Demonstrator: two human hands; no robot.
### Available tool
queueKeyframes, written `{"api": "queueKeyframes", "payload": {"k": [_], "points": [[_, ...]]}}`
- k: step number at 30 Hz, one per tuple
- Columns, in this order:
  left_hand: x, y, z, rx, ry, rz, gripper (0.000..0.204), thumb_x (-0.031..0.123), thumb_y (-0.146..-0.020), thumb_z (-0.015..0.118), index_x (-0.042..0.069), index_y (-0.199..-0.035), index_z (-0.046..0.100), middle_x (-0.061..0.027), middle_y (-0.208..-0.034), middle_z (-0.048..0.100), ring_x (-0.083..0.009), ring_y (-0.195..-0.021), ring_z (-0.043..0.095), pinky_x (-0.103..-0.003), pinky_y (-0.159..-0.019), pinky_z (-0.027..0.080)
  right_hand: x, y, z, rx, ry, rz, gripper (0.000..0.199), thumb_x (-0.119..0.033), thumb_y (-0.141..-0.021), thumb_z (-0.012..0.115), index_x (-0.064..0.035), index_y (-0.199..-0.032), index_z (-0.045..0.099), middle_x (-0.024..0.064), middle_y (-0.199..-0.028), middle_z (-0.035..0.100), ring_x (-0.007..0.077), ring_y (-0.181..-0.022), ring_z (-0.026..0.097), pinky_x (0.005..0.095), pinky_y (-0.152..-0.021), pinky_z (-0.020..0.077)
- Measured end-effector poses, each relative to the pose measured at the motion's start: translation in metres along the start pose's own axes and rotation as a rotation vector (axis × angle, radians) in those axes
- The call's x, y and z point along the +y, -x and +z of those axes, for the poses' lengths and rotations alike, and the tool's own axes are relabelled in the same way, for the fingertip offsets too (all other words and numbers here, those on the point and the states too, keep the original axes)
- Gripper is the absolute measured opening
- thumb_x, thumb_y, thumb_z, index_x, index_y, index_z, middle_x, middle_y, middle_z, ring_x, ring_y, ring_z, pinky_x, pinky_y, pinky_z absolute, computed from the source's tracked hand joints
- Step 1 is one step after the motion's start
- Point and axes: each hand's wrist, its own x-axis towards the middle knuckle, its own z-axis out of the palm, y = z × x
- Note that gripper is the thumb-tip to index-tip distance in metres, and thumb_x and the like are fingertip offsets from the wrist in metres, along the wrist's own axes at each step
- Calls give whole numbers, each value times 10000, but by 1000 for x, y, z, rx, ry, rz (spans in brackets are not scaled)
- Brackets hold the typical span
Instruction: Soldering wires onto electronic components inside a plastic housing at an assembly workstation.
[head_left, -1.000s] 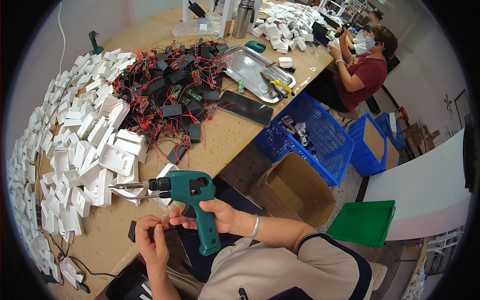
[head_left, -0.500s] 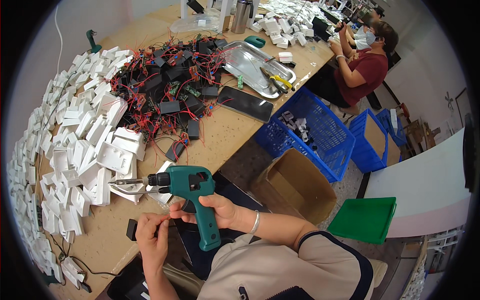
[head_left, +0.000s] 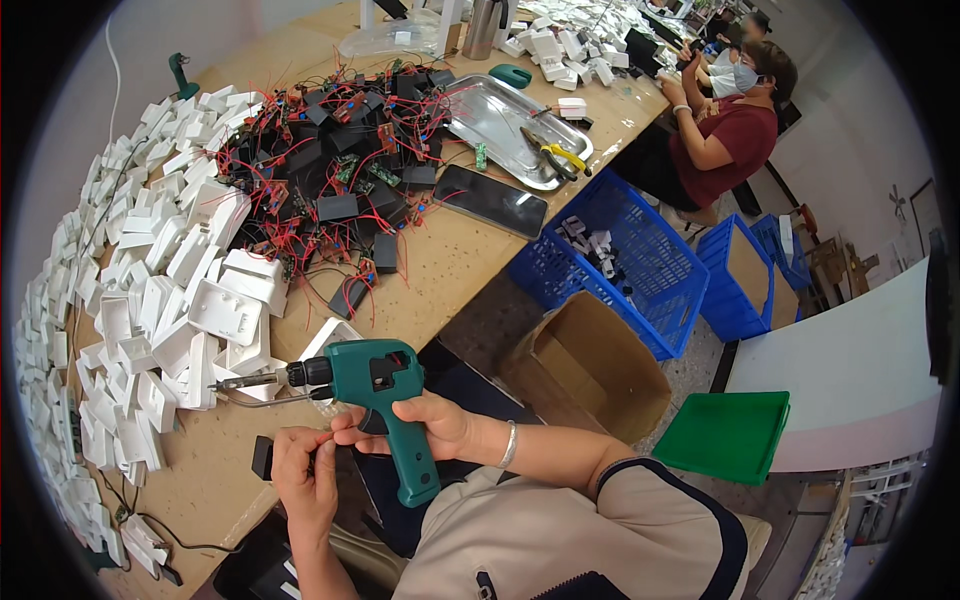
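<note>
A green soldering gun (head_left: 385, 375) is gripped by its handle in my right hand (head_left: 435, 422), its metal tip and feed tube pointing left over the white cases. The fingertips of my right hand meet those of my left hand (head_left: 305, 470) just below the gun. My left hand is closed in a pinch, with a small black box (head_left: 262, 458) showing at its left side. What lies between the fingertips is too small to make out. An open white plastic case (head_left: 330, 338) lies on the table behind the gun.
White cases (head_left: 150, 300) heap up along the left. Black boxes with red wires (head_left: 340, 170) pile beyond. Near them lie a phone (head_left: 490, 202) and a metal tray (head_left: 490, 110) with yellow-handled pliers (head_left: 565, 155). Right are a blue crate (head_left: 660, 270), a carton (head_left: 600, 370) and a seated co-worker (head_left: 715, 140).
The soldering gun has shifted slightly left and down, its tip a little lower over the white cases. My left hand has hardly moved and stays pinched by the black box.
</note>
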Motion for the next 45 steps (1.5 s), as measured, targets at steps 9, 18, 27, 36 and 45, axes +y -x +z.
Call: {"api": "queueKeyframes", "payload": {"k": [9,18,27,36,45], "points": [[-6,-3,-14,-89,-93,77,61,-11,-787,593,-3,-848,588,-83,-779,527,-183,-699,504,-266,-608,394,2,3,1,15,26,7,552,-218,-789,685,-24,-1242,436,165,-1143,554,253,-1067,560,345,-902,489],[-23,-7,-18,309,-88,0,68,-31,-759,598,-16,-826,599,-98,-746,546,-194,-658,512,-269,-601,403,-37,24,-32,-139,45,-113,816,-409,-740,688,119,-1270,361,258,-1199,512,322,-1087,539,398,-945,440],[-13,-5,8,291,-183,90,147,-29,-697,667,13,-831,627,-86,-731,556,-187,-561,530,-280,-487,423,-45,7,-25,-7,110,-267,639,-310,-804,666,-150,-1351,378,229,-1469,95,364,-1354,171,439,-1102,238],[-9,-16,41,380,-145,17,129,-11,-717,658,16,-828,598,-86,-722,548,-207,-553,539,-302,-479,427,-37,-10,-22,78,215,-235,695,-324,-789,680,-131,-1364,343,262,-1453,110,398,-1355,124,452,-1117,193],[-5,-21,43,367,-241,-12,116,6,-734,638,25,-837,587,-90,-732,540,-228,-549,532,-322,-487,427,-64,26,-34,-12,274,-289,682,-305,-847,616,-102,-1395,265,223,-1427,232,378,-1226,406,453,-965,437]]}}
